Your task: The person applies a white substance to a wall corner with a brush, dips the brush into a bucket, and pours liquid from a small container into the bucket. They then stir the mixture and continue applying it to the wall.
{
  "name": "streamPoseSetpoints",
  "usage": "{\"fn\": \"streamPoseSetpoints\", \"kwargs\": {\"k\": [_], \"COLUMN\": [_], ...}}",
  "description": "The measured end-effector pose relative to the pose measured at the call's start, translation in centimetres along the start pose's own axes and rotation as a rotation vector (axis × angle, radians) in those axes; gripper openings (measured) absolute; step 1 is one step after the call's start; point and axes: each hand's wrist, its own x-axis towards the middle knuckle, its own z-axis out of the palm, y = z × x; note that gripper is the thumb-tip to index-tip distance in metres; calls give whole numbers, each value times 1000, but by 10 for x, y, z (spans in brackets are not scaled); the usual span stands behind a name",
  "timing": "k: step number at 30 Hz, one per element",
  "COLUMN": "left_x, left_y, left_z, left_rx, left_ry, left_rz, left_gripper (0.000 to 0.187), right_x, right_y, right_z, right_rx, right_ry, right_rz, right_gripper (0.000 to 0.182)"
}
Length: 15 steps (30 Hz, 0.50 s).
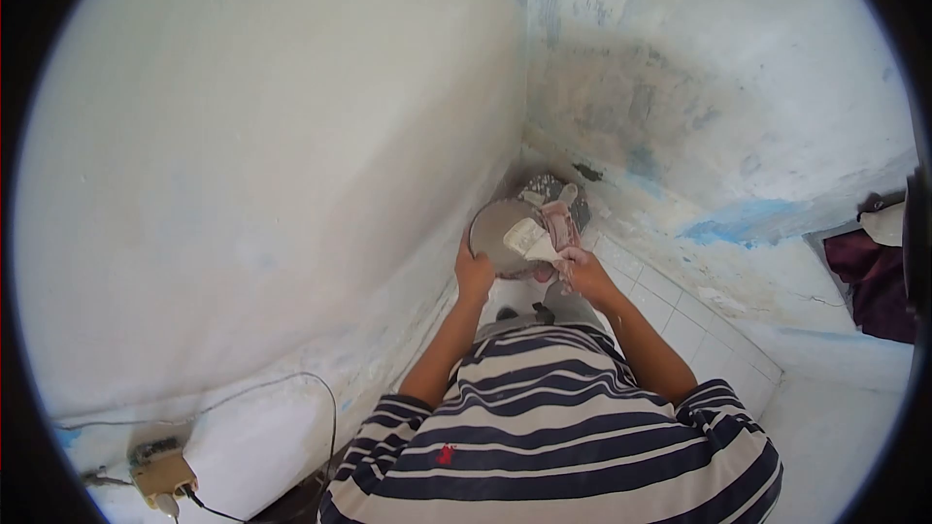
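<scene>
Standing in the corner of the room, the person bends over a round grey plate caked with plaster (497,233), held out at waist height above the white tiled floor (680,315). The left hand (474,275) is closed on the plate's near rim, thumb on top, and carries its weight. The right hand (582,272) is closed around the handle of a flat putty knife with a pale, plaster-smeared blade (532,239); the blade lies across the right half of the plate, touching its surface. A dusty foot (560,221) and dark rubble (544,186) show just beyond the plate, against the base of the patchy white and blue wall (699,116).

Judgement on method: the step in hand appears to be gathering filler onto the blade. To do it well, the plate should stay level, since it is gripped at one edge only and a tilt would shed material onto the tiles. The blade is best kept at a low angle and drawn towards the plate's centre, so that the load sits evenly along the edge. The smooth white wall (272,136) on the left stands near; the elbow needs room there. A beige electrical box with trailing cables (160,471) lies well apart, behind the person.
</scene>
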Motion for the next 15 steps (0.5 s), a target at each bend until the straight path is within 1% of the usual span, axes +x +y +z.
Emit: {"fn": "streamPoseSetpoints", "kwargs": {"k": [1,2,3,4,5,6,7,8,9,11,12,13,14,15], "left_x": [-2,-5,-7,-9,-11,-12,-11,-9,-9,-9,-9,-8,-7,-6], "left_y": [-2,-4,-5,-3,-2,-1,-3,-4,-5,-2,-2,-3,-8,-16], "left_z": [-1,-1,-3,-5,-5,-5,-5,-5,-5,-5,-6,-6,-6,-6], "left_rx": [3,-20,-41,-34,-85,-137,-135,-138,-143,-134,-121,-121,-145,-167], "left_ry": [-1,-18,-34,-33,-39,-47,-47,-44,-39,-12,11,23,45,65], "left_rz": [15,-45,-105,-91,-124,-157,-148,-180,-215,-220,-228,-219,-262,-306], "left_gripper": [70,71,72,72,73,74,74,74,75,75,75,75,74,73], "right_x": [-2,-2,-2,-3,-2,5,18,32,50,105,134,165,196,231], "right_y": [-4,-10,-20,-33,-45,-57,-74,-91,-103,-122,-132,-141,-148,-149], "right_z": [2,3,5,6,5,3,-2,-8,-15,-26,-31,-34,-36,-40], "right_rx": [72,146,155,343,528,533,513,489,488,597,596,619,643,647], "right_ry": [-2,-6,-8,-22,-37,-39,-77,-115,-118,-178,-190,-104,-15,-27], "right_rz": [-62,-122,-134,-164,-193,-203,-214,-223,-227,-271,-275,-236,-195,-198], "right_gripper": [17,15,15,14,15,15,15,16,16,16,16,15,13,13]}}
